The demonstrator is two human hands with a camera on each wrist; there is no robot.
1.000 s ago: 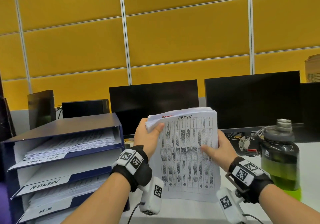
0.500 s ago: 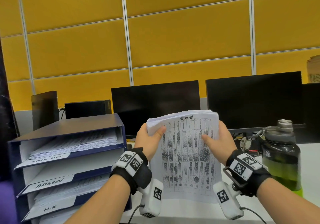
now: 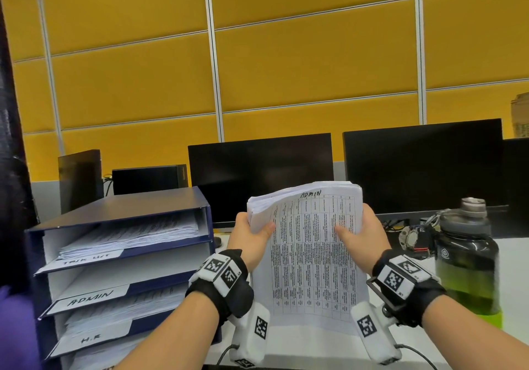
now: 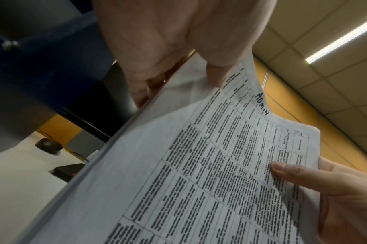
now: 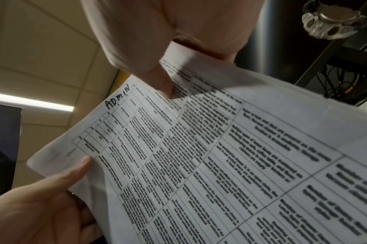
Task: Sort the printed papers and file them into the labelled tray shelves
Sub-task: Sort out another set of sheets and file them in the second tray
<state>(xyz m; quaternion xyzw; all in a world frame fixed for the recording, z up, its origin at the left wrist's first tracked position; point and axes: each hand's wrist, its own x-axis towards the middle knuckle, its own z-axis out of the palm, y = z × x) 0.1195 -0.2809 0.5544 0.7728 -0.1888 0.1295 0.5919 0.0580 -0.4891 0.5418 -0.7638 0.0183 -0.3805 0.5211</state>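
A thick stack of printed papers [image 3: 312, 255] stands upright on the white desk [image 3: 515, 269], its top sheet a table with "ADMIN" handwritten at the top. My left hand [image 3: 252, 235] grips the stack's upper left edge, thumb on the front sheet [image 4: 199, 165]. My right hand [image 3: 360, 235] grips the upper right edge, thumb pressed on the print [image 5: 220, 156]. To the left stands a blue tray rack [image 3: 120, 206] with shelves labelled "TASK LIST" [image 3: 86, 258], "ADMIN" [image 3: 90, 298] and "H.R" [image 3: 91, 339]. The top and H.R shelves hold papers.
Two dark monitors [image 3: 260, 175] stand behind the stack. A dark water bottle with green liquid [image 3: 469, 258] and a wristwatch [image 3: 412, 238] sit at the right. A small black box [image 3: 148, 179] sits behind the rack. Yellow wall panels [image 3: 315, 63] rise behind.
My right hand has slid up the right edge of the stack. The left thumb has shifted a little on the top left corner. The stack stays upright on the desk.
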